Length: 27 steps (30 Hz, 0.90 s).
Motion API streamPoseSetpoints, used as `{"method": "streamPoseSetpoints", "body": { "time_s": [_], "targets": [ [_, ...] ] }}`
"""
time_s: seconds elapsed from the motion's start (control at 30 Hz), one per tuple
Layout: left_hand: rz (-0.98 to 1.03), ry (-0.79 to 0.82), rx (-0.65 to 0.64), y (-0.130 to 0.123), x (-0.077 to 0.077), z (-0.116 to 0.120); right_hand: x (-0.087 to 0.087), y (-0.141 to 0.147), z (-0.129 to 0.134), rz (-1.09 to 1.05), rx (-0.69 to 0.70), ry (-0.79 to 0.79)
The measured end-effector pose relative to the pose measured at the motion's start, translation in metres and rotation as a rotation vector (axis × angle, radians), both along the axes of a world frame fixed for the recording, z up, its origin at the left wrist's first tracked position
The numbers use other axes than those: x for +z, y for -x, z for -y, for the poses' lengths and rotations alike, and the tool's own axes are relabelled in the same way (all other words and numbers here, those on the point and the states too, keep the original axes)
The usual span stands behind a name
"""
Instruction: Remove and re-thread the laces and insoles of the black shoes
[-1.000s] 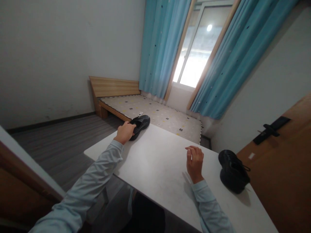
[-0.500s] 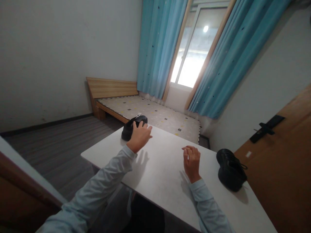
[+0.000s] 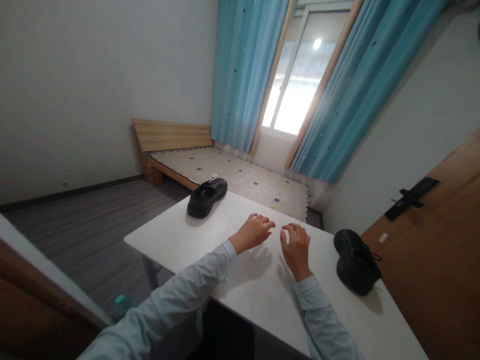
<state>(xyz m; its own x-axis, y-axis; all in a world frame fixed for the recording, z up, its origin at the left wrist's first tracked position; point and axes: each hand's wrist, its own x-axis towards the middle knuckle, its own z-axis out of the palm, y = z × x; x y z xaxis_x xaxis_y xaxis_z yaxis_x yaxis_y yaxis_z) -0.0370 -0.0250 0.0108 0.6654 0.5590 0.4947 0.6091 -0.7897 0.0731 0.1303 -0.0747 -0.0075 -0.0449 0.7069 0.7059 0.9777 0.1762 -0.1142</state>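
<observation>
Above the middle of the white table (image 3: 210, 245), my left hand (image 3: 253, 233) is held with its fingers apart and nothing in it. Just to its right my right hand (image 3: 296, 249) is raised, fingers loosely curved and apart, also with nothing in it. The two hands do not touch. One black shoe (image 3: 207, 198) lies at the table's far left edge. Another black shoe (image 3: 357, 262), with a lace loop, rests near the right edge, right of my right hand.
Beyond the table is a bed (image 3: 240, 172) with a patterned mattress, below a window with blue curtains (image 3: 247, 75). A wooden door (image 3: 442, 240) with a black handle is at the right. A bottle with a green cap (image 3: 120, 301) is at the lower left.
My left hand has moved right and nearer, away from the left shoe, and is now beside my right hand. My right hand and both shoes have hardly moved.
</observation>
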Motion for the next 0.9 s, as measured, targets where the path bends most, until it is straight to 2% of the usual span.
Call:
{"method": "streamPoseSetpoints", "body": {
  "time_s": [0.1,0.27,0.47,0.67,0.77,0.9],
  "targets": [
    [-0.005,0.073,-0.003,0.001,-0.013,-0.006,-0.001,-0.003,-0.003,0.078,-0.109,0.096],
    [-0.013,0.176,-0.035,0.004,-0.023,-0.014,0.000,-0.015,-0.003,0.230,-0.311,0.197],
    [-0.014,0.222,-0.068,0.007,-0.031,-0.017,0.025,-0.046,0.009,0.387,-0.563,0.263],
    [-0.002,0.238,-0.067,0.010,-0.033,-0.019,0.047,-0.091,0.023,0.265,-0.764,0.426],
    [0.015,0.238,-0.062,0.012,-0.033,-0.020,0.049,-0.114,0.029,0.170,-0.814,0.449],
    [0.042,0.229,-0.053,0.014,-0.031,-0.021,0.042,-0.152,0.033,0.046,-0.818,0.569]
  ]
}}
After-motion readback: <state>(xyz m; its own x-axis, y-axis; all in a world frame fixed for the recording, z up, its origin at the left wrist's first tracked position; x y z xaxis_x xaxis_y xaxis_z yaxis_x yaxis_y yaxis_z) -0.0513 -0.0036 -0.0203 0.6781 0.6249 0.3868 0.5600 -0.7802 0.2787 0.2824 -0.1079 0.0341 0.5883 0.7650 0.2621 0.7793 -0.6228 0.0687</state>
